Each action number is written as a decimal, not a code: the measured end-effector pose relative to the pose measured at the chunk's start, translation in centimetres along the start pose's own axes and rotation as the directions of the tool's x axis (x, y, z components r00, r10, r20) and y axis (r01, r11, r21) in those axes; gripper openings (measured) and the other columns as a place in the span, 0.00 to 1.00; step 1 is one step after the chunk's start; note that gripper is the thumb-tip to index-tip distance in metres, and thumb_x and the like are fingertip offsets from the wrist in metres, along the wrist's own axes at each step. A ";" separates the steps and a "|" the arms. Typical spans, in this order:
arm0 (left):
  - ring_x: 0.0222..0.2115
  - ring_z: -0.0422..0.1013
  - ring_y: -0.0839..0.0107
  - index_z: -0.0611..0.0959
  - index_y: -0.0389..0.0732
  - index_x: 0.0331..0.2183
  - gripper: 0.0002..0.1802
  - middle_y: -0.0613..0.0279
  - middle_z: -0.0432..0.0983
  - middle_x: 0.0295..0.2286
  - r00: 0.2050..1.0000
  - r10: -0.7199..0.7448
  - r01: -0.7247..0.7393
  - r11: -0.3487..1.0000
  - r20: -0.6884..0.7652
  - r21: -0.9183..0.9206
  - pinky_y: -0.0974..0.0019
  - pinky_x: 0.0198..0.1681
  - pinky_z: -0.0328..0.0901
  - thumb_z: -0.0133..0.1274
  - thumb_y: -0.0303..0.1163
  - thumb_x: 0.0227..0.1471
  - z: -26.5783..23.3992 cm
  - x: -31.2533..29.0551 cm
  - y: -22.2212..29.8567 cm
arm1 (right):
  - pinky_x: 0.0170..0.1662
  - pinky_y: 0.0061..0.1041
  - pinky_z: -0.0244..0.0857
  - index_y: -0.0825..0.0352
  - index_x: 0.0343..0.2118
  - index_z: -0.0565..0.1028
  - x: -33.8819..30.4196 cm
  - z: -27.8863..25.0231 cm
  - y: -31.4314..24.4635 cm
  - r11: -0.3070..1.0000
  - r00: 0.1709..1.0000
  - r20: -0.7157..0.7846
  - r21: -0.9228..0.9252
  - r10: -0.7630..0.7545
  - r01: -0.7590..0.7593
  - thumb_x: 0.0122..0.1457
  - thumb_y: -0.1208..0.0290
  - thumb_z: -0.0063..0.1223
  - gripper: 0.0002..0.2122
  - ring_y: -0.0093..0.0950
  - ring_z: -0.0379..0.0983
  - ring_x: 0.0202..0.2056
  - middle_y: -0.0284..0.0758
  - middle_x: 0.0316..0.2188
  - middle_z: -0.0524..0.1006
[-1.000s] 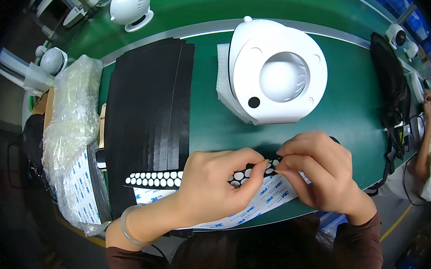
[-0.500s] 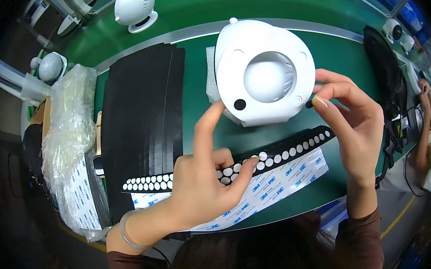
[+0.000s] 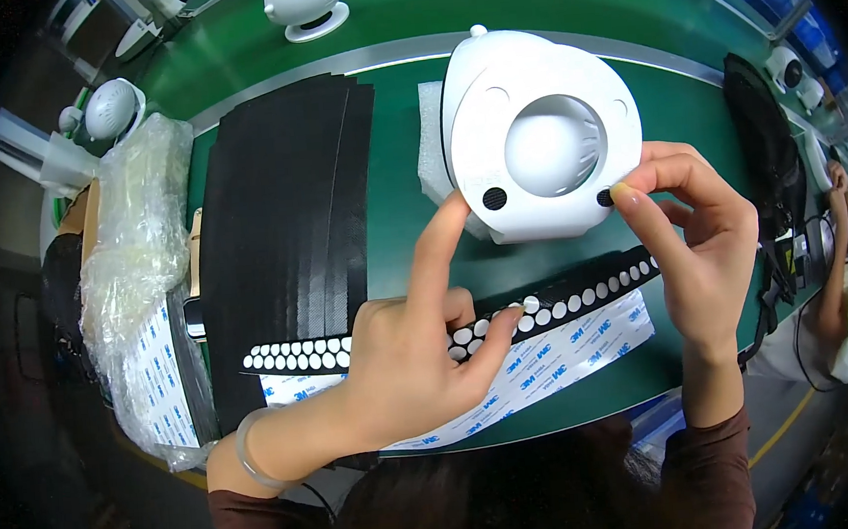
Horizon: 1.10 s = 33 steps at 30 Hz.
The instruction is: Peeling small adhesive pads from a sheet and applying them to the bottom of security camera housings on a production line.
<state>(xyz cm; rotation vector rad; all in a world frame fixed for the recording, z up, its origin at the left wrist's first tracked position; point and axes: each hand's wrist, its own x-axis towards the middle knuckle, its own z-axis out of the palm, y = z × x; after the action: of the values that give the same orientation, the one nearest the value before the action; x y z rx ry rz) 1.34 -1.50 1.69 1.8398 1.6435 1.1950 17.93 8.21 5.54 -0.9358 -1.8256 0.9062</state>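
Observation:
A white rounded device [image 3: 550, 214], with a large round opening in its flat base, faces me tilted. One black round pad [image 3: 494, 199] is seated at the base's lower left. At its lower right my right hand [image 3: 691, 221] has the thumb pressed against another black round pad [image 3: 604, 197], its fingers by the device's edge. My left hand [image 3: 415, 349] touches the device's lower left with the index fingertip. Its thumb and other fingers grip a black strip with rows of white-backed round pads [image 3: 587, 297]. A loose-looking white disc [image 3: 531, 303] sits by that thumb.
White backing paper with blue print [image 3: 549, 362] lies beneath the strip. Black sheets [image 3: 288, 215] are stacked left of it. Plastic-wrapped material [image 3: 139, 265] stands farther left. Another white device [image 3: 312, 2] stands behind; a black bag [image 3: 758, 123] is at right. Someone's arm [image 3: 832, 265] shows far right.
The black pad in my right fingers has moved from beside the device onto the base's lower right. The device, my left hand and the strip appear slightly farther right in view.

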 end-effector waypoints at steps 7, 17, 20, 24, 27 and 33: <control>0.05 0.59 0.74 0.52 0.29 0.52 0.42 0.68 0.60 0.06 1.000 -0.011 0.011 1.000 0.011 0.002 0.74 0.10 0.53 0.54 0.26 0.37 -0.1 0.0 0.1 | 0.27 0.13 0.64 0.70 0.23 0.74 0.1 0.1 0.2 0.995 0.996 -0.019 -0.062 -0.083 0.081 0.45 0.80 0.55 0.02 0.18 0.69 0.30 0.35 0.30 0.73; 0.06 0.58 0.78 0.65 0.33 0.44 0.29 0.68 0.62 0.08 0.990 -0.079 0.074 0.996 0.114 0.052 0.76 0.11 0.51 0.56 0.26 0.38 -0.5 0.2 0.5 | 0.30 0.15 0.66 0.70 0.37 0.62 1.1 -1.5 1.0 0.914 0.984 0.018 0.369 0.176 -0.170 0.48 0.82 0.50 0.13 0.23 0.72 0.30 0.37 0.27 0.74; 0.08 0.60 0.81 0.72 0.34 0.37 0.20 0.65 0.67 0.11 0.984 -0.019 0.013 0.999 0.176 0.035 0.79 0.14 0.53 0.57 0.25 0.38 -0.4 0.1 0.3 | 0.31 0.16 0.64 0.72 0.32 0.69 -0.6 -1.6 0.3 0.982 0.987 -0.067 -0.135 -0.146 0.136 0.45 0.83 0.52 0.10 0.23 0.70 0.32 0.36 0.26 0.74; 0.17 0.72 0.75 0.80 0.34 0.26 0.06 0.57 0.76 0.20 0.993 0.021 -0.009 0.994 0.114 -0.106 0.76 0.20 0.64 0.56 0.24 0.38 -0.1 0.2 0.1 | 0.31 0.25 0.62 0.66 0.25 0.74 -2.0 -1.4 0.0 0.815 0.834 0.380 -0.269 -0.400 0.514 0.34 0.80 0.58 0.11 0.31 0.69 0.28 0.32 0.25 0.72; 0.20 0.74 0.73 0.80 0.34 0.26 0.06 0.56 0.76 0.22 0.989 -0.001 0.021 0.991 0.147 -0.133 0.76 0.22 0.65 0.55 0.22 0.39 -0.4 0.2 0.3 | 0.32 0.25 0.61 0.64 0.25 0.74 -2.7 -0.9 0.2 0.842 0.853 0.410 -0.287 -0.322 0.456 0.34 0.77 0.59 0.11 0.30 0.68 0.30 0.31 0.25 0.72; 0.14 0.70 0.64 0.79 0.38 0.23 0.03 0.58 0.73 0.16 0.997 0.004 0.010 0.984 0.082 -0.177 0.72 0.16 0.62 0.55 0.26 0.38 0.0 0.2 0.2 | 0.33 0.25 0.61 0.64 0.23 0.74 -2.5 -0.2 0.5 0.826 0.823 0.429 -0.251 -0.373 0.505 0.34 0.76 0.58 0.09 0.29 0.69 0.29 0.30 0.24 0.71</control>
<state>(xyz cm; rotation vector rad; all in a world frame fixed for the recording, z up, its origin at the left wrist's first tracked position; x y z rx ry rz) 1.45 -1.37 1.90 1.7514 1.4455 1.2062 19.08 6.27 4.25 -0.5115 -2.4555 0.4717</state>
